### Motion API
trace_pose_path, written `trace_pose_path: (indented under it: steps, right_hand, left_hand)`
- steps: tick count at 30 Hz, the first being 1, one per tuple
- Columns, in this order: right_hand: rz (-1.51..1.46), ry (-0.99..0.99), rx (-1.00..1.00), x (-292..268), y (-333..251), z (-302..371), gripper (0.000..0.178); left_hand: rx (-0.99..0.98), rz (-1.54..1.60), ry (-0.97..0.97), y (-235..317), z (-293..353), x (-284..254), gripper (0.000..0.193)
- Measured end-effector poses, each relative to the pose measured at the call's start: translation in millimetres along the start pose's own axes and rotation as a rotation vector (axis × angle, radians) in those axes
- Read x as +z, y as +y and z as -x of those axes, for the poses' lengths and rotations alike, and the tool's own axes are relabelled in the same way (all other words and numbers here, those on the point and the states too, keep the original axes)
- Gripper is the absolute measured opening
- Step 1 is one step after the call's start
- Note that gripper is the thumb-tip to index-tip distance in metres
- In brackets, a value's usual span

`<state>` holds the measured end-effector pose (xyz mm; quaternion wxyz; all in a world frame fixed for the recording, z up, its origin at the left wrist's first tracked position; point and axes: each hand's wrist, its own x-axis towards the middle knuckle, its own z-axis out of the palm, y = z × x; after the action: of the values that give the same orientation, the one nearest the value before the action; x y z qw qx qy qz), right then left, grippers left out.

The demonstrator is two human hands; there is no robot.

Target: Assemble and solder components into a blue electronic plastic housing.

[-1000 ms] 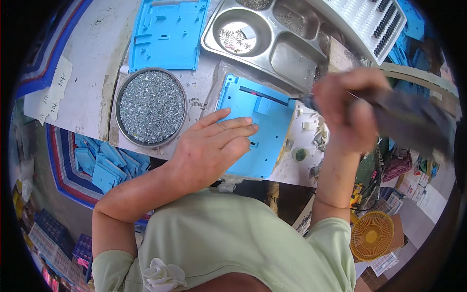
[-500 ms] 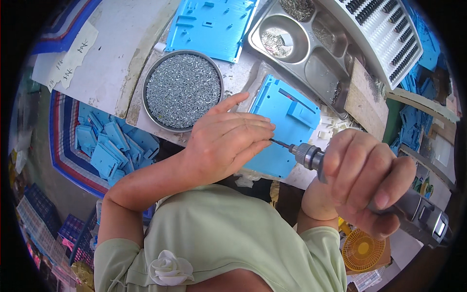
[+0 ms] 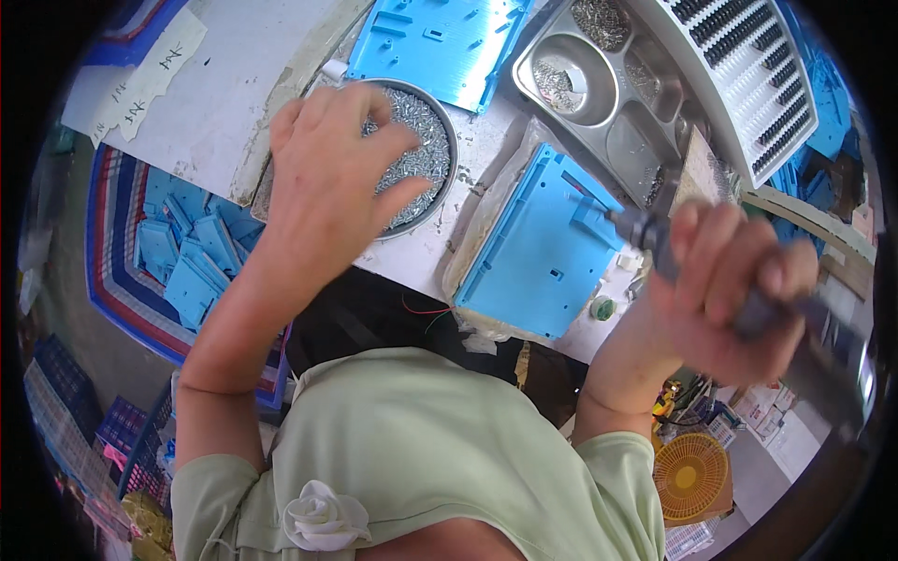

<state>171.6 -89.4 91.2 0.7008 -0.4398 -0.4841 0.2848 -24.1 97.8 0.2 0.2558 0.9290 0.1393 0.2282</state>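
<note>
My left hand is over a round metal bowl full of small silvery screws. Its fingers are apart and slightly bent, and the far fingertips reach in over the screws. In my right hand is a grey electric screwdriver, blurred by motion, its metal nose aimed left over the worktop. Below that nose, a flat blue plastic panel lies on a padded block in front of me. The screwdriver's tip overlaps the panel's right part; whether they touch I cannot tell.
A second blue panel lies beyond the bowl. At the far right are a metal compartment tray with small hardware and a white rack of black parts. Left, a striped bag holds several blue pieces. A yellow fan stands lower right.
My left hand has left the blue panel and moved left to the screw bowl. The screwdriver in my right hand has lifted up and away from the spot by my left fingers.
</note>
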Motion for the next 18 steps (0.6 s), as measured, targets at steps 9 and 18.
trace_pose_path:
  steps: [9, 18]
  right_hand:
    - [-0.037, 0.063, -0.017, -17.5, 57.1, -20.7, 0.022]
    - [0.055, 0.218, -0.042, 0.1, 70.7, -22.8, 0.014]
  left_hand:
    - [-0.058, -0.052, -0.007, -9.9, 12.8, 13.1, 0.010]
    - [-0.026, 0.142, -0.116, -12.7, 8.2, 8.1, 0.016]
